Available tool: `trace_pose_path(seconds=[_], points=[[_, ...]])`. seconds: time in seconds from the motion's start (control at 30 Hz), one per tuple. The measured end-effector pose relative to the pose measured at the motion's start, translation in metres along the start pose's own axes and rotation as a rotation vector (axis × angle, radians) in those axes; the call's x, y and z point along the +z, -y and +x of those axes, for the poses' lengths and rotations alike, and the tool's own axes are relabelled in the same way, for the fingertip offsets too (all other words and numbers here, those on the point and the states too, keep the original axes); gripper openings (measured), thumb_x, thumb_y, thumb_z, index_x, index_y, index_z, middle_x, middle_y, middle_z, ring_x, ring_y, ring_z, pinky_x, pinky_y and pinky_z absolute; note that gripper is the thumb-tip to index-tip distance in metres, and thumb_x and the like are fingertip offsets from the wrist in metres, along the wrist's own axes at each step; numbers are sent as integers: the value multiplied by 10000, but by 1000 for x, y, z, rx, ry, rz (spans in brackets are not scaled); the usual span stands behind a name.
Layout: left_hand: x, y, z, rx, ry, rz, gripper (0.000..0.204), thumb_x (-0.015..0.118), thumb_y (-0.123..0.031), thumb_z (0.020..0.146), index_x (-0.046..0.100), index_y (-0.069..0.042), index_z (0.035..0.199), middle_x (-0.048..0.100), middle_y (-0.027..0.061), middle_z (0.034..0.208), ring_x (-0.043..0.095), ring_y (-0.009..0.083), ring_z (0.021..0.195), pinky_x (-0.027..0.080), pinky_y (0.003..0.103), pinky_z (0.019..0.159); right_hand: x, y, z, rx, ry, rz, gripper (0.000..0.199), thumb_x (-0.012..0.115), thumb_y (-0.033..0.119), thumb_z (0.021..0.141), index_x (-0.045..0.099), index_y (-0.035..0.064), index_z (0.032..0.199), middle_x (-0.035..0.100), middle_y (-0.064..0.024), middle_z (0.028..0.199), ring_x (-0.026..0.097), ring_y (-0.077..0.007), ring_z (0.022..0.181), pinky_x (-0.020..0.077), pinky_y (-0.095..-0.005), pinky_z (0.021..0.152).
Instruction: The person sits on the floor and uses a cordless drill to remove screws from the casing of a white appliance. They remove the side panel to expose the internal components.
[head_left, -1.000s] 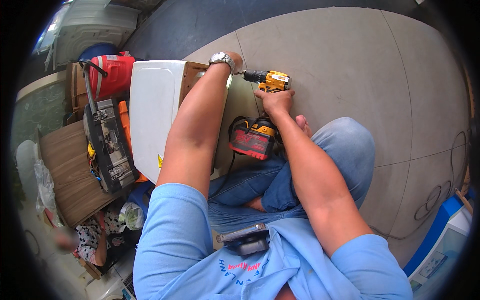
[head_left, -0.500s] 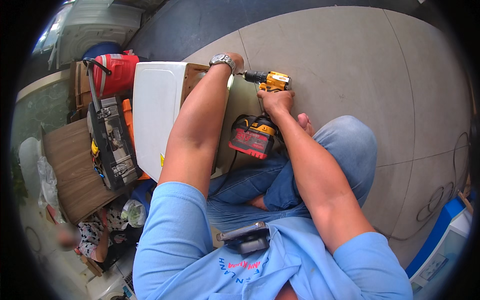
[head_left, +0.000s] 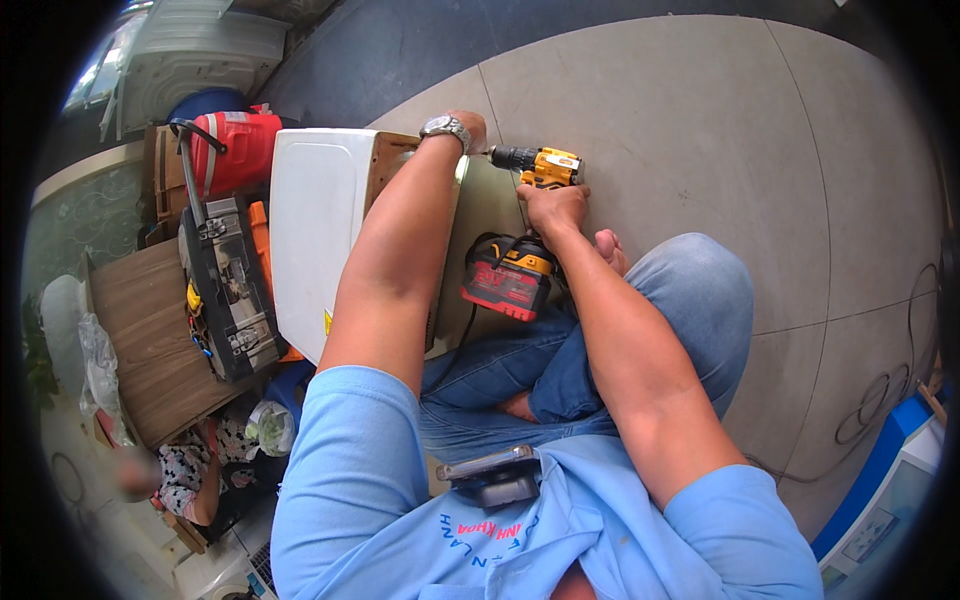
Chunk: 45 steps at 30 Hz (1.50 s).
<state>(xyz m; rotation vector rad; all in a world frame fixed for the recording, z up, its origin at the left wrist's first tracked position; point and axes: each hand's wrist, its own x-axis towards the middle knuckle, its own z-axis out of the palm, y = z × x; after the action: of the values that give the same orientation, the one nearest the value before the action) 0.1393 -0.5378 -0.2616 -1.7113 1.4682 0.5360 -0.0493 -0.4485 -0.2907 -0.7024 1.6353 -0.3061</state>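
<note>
A yellow and black cordless drill [head_left: 552, 167] is gripped in my right hand [head_left: 556, 210], its chuck pointing left. Its red and black battery [head_left: 505, 285] hangs below the handle. My left hand [head_left: 472, 129], with a metal watch [head_left: 443, 127] at the wrist, is at the far right corner of a white appliance casing [head_left: 318, 215]. The drill's bit ends close beside that hand, against or near the casing's edge; contact cannot be made out. The left fingers are mostly hidden behind the hand.
Left of the casing stand a grey and black toolbox [head_left: 232, 285], a red cooler-like container [head_left: 238, 150] and a brown wooden board [head_left: 150, 335]. Another person [head_left: 190, 475] sits at lower left. A cable [head_left: 870, 405] lies coiled on the tiled floor at right, near a blue and white box [head_left: 875, 480].
Both hands and the drill stay nearly in place. The casing and things at left appear shifted very slightly right and down in the picture.
</note>
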Motion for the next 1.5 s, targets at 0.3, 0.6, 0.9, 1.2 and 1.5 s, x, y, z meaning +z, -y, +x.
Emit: trace_pose_path(seconds=[0.3, 0.6, 0.9, 1.2, 1.5], points=[[14, 1, 10, 13, -106, 7, 279, 642, -138, 784, 758, -77, 1031, 713, 161, 1119, 686, 332, 1055, 559, 432, 865, 1, -11, 13, -85, -55, -88, 841, 878, 256, 672, 348, -97, 1221, 640, -242, 1036, 694, -288, 722, 571, -378, 541], [43, 4, 2, -60, -395, -72, 260, 509, -225, 936, 758, -195, 1004, 737, 72, 1077, 697, 287, 1027, 538, 456, 835, 5, -13, 16, -148, -85, -89, 1000, 922, 354, 635, 330, -132, 1279, 630, -238, 1109, 682, -295, 924, 588, -381, 761], [47, -46, -179, 350, -1297, -1254, 189, 712, -220, 859, 746, -73, 973, 733, 134, 909, 717, 265, 853, 561, 363, 753, -12, 2, 0, -461, -127, 121, 358, 877, 225, 734, 666, -18, 889, 657, -92, 733, 599, -188, 536, 502, -349, 495], [367, -1, -433, -900, -1483, -1481, 185, 643, -156, 915, 743, -31, 1007, 744, 140, 881, 723, 220, 781, 554, 329, 690, -11, 6, -42, -777, -25, 108, 186, 796, 131, 829, 669, 9, 890, 637, -64, 700, 525, -144, 453, 425, -296, 414], [588, -11, -410, -1275, -551, -1166, 228, 671, -275, 856, 761, -135, 1011, 727, 161, 949, 697, 348, 894, 544, 469, 795, -12, 7, -83, -815, 94, 230, 158, 756, 131, 869, 663, 20, 930, 625, -48, 747, 533, -140, 493, 449, -284, 449]])
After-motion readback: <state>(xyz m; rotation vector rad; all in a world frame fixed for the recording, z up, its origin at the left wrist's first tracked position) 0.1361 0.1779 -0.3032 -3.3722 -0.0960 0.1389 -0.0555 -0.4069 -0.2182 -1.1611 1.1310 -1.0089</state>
